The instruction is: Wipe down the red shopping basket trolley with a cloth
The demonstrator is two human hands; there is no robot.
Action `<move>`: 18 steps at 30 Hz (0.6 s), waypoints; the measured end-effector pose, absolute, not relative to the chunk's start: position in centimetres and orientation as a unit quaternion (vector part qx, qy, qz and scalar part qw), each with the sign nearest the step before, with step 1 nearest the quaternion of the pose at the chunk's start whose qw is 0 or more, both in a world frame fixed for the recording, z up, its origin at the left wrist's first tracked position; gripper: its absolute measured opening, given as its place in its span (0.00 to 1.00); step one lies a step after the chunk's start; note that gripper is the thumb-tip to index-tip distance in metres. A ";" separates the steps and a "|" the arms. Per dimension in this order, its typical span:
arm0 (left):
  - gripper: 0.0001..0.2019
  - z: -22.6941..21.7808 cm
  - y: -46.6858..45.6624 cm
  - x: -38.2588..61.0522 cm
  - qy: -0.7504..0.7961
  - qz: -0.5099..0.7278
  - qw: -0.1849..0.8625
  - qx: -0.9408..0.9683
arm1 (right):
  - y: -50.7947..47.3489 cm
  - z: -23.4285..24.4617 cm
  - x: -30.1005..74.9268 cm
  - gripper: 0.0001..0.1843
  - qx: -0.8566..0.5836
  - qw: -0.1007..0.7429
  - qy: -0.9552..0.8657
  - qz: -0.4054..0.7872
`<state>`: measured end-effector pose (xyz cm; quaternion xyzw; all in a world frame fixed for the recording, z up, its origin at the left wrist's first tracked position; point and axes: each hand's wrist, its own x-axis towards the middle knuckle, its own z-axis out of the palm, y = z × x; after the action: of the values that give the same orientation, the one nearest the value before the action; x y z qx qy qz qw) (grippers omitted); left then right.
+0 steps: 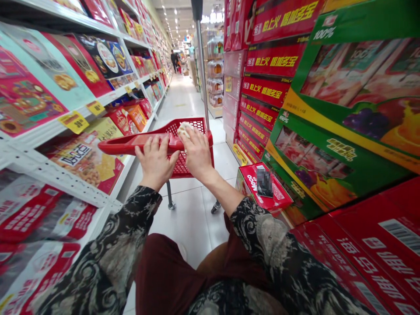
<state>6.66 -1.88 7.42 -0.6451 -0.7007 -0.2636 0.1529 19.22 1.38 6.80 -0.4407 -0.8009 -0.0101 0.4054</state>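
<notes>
Your left hand lies across the red handle of a shopping cart, fingers spread over the top, though you can't tell from this view whether it's closed around the bar, while your right hand rests on the same handle just beside it, its grip equally unclear, with a pale crumpled item touching its fingers. The handle sits in front of the cart's red mesh basket, and a metal pole rises just behind it. You're in a supermarket aisle between shelves of packaged goods on the left and stacked red and green cartons on the right, with a small red box on the stack near your right hand.
</notes>
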 end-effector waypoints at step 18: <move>0.28 7.7 -2.1 4.9 -0.691 -0.251 0.168 -0.657 | -0.2 6.9 15.6 0.24 -0.465 0.421 -0.779 -0.002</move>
<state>4.95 -2.11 7.72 -0.6573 -0.6905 -0.2509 0.1680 15.58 -0.23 6.89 -0.4648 -0.7788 -0.0023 0.4211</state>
